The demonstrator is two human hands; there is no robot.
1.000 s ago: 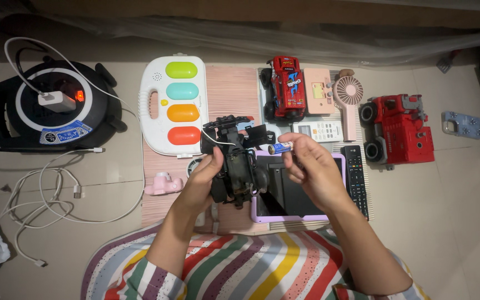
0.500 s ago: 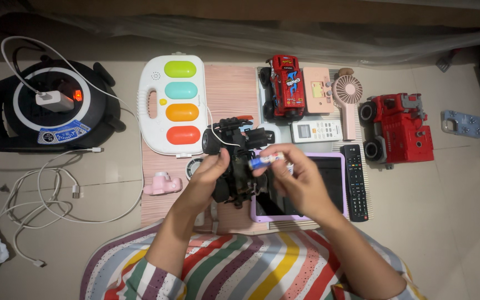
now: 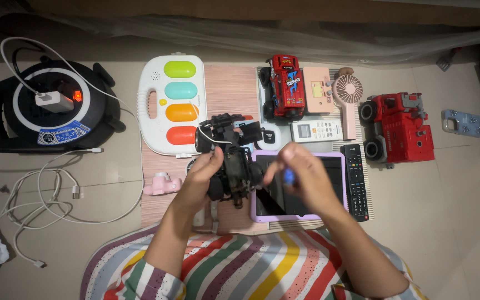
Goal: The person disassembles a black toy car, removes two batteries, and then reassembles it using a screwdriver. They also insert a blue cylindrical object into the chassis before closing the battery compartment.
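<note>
At centre frame, the left hand (image 3: 204,173) is closed around a black toy car with exposed wiring (image 3: 230,158), holding it raised above the pink slatted mat (image 3: 234,91). The right hand (image 3: 301,175) pinches a small blue cylindrical object (image 3: 288,176), likely a battery, over the purple-cased tablet (image 3: 301,189) just right of the car. Judged step: fitting the blue piece to the car. The next move calls for aligning it with its slot, which cannot be seen.

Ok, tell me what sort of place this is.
Probably a home floor used as a toy-repair spot: the person sits on pale floor tiles, with toy trucks, remotes and a cable reel laid out, while the left hand holds a stripped black toy car.
</note>
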